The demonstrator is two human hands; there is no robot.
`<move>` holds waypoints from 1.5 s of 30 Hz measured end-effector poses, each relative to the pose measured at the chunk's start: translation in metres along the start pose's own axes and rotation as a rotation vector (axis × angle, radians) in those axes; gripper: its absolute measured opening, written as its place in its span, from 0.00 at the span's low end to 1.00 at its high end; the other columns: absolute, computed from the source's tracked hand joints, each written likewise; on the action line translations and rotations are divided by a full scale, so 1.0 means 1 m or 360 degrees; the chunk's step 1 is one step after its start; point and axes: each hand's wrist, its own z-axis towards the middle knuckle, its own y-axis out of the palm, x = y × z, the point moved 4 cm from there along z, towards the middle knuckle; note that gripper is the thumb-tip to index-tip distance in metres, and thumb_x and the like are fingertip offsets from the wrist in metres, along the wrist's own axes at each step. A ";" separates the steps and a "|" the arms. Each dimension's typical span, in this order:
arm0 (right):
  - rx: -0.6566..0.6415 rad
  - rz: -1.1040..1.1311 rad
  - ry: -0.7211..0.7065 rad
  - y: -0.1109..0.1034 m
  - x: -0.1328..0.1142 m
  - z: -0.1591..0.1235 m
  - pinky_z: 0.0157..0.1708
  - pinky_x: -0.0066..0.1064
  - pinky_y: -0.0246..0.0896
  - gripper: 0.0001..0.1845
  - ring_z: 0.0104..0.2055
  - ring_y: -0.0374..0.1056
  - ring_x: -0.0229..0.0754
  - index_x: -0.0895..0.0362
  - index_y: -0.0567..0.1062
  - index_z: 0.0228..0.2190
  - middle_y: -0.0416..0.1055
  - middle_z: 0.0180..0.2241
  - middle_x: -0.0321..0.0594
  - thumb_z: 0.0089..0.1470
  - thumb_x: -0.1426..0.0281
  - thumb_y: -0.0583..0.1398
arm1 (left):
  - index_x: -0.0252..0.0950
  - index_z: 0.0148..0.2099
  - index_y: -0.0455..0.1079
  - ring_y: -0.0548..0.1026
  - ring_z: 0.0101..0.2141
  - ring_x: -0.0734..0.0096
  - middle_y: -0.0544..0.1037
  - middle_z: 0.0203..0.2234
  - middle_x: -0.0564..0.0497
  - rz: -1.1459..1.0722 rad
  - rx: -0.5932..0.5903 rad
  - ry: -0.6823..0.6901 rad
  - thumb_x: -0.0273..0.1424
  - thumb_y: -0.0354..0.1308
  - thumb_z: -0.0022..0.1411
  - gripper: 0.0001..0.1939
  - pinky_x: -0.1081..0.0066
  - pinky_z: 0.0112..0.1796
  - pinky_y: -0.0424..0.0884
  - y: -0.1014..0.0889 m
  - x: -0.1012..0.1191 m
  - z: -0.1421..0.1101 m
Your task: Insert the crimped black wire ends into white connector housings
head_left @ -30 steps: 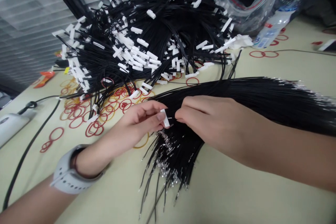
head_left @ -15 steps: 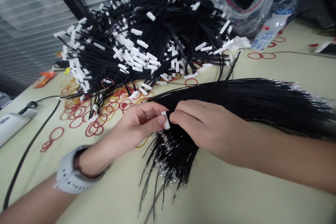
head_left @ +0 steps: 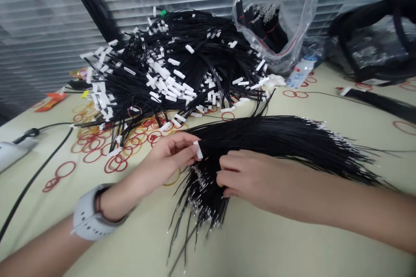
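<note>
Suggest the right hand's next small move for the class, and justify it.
Probably the right hand should pinch one of the thin black, silvery-tipped wires and bring its tip toward the small white rectangular plastic connector. The left hand holds that connector between thumb and fingers, while the right hand curls apart from it, over the wires; whether it already grips one is hidden.

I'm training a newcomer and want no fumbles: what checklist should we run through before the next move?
1. White connector secure in the left grip: ok, pinched at its edge.
2. Right grip holding just one wire: cannot tell, the pinch is hidden.
3. Loose black wires within right grip's reach: ok, directly beneath it.
4. Silver wire tips near the hands lined up: not ok, they fan out unevenly.
5. Rubber bands gathered together: not ok, scattered across the table.
6. Bottle apart from both grips: ok.
</note>
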 end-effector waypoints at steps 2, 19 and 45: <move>-0.0027 0.0027 0.0106 0.009 0.002 -0.007 0.33 0.30 0.53 0.06 0.34 0.57 0.39 0.56 0.67 0.28 0.62 0.30 0.36 0.53 0.79 0.55 | 0.34 0.37 0.71 0.72 0.28 0.77 0.74 0.27 0.54 0.0038 -0.0003 0.0021 0.31 0.60 0.56 0.07 0.80 0.30 0.69 0.000 0.000 -0.001; 0.0474 0.0376 0.0378 0.012 0.002 -0.008 0.33 0.31 0.53 0.09 0.30 0.60 0.36 0.57 0.75 0.30 0.67 0.28 0.37 0.56 0.73 0.54 | 0.37 0.39 0.68 0.71 0.29 0.79 0.72 0.29 0.56 0.0107 -0.0135 0.0083 0.32 0.57 0.58 0.06 0.80 0.31 0.70 0.003 0.002 -0.007; 0.0568 0.0669 0.0737 0.011 0.014 -0.007 0.23 0.22 0.49 0.06 0.24 0.57 0.29 0.57 0.70 0.27 0.64 0.24 0.30 0.53 0.76 0.54 | 0.36 0.38 0.68 0.70 0.26 0.85 0.72 0.25 0.58 0.0071 -0.0224 0.0118 0.25 0.55 0.60 0.03 0.88 0.29 0.68 0.014 0.005 -0.013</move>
